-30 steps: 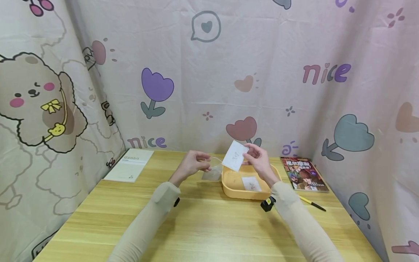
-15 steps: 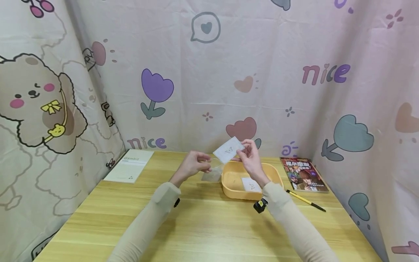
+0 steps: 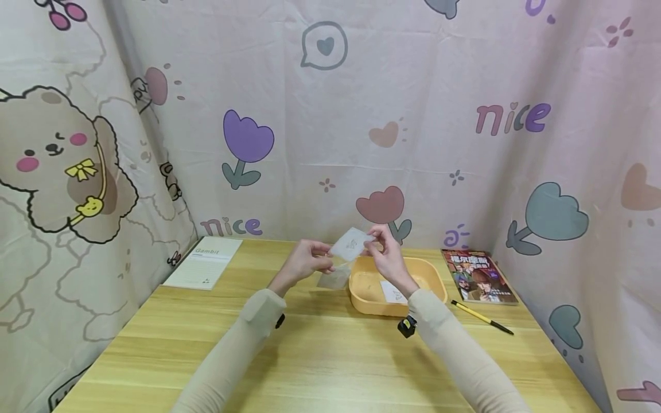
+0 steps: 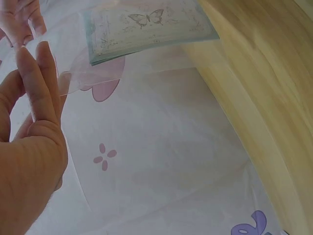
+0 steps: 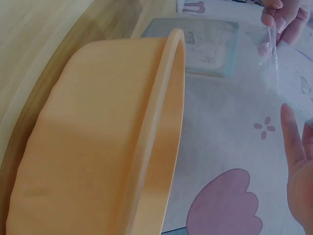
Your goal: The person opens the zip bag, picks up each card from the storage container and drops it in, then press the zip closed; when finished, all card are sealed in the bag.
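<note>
My left hand pinches the upper edge of a clear plastic bag. In the bag's lower part lies a flat stack of cards, the front one printed with a butterfly. Between finger and thumb, my right hand holds a pale card with a small drawing on it. This card is tilted, and its left end overlaps the bag's mouth beside the left fingers. Below the right hand stands a shallow orange plastic tray, with another white card inside, partly hidden by the right wrist.
A notepad marked Gambit lies at the table's back left. At the right are a colourful booklet and a yellow pen with a black end. A patterned curtain hangs behind the wooden table.
My right hand has moved left and turned the card flatter, bringing it from above the tray to the bag's mouth. The left hand has stayed nearly still, pinching the bag.
</note>
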A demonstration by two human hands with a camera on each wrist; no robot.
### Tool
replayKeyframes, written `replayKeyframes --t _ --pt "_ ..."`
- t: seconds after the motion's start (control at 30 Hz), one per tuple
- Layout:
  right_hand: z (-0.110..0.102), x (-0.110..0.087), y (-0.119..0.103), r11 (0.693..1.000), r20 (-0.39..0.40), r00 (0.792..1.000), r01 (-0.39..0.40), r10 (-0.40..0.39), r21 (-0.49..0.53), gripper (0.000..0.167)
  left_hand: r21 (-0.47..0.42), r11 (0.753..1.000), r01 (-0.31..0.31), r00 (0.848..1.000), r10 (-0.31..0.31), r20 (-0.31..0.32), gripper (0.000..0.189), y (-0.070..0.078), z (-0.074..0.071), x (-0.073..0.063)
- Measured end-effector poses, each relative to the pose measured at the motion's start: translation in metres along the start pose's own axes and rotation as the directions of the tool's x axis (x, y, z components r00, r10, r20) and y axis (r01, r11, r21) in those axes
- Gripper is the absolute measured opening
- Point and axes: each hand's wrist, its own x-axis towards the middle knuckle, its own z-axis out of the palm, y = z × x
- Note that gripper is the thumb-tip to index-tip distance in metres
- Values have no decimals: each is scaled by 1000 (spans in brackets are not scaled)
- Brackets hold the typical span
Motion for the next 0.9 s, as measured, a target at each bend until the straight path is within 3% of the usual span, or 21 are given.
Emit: replayKeyframes --t 0.4,0.63,0.9 --pt "2 -5 -5 973 115 987 137 -117 -185 19 39 999 14 1000 -14 13 36 3 2 1" --pt "5 -8 -5 962 122 980 180 -157 -206 19 45 999 7 1000 -8 24 34 23 4 -11" --pt "5 -8 30 949 93 987 150 -128 -279 24 36 999 0 1000 0 19 34 28 5 -15"
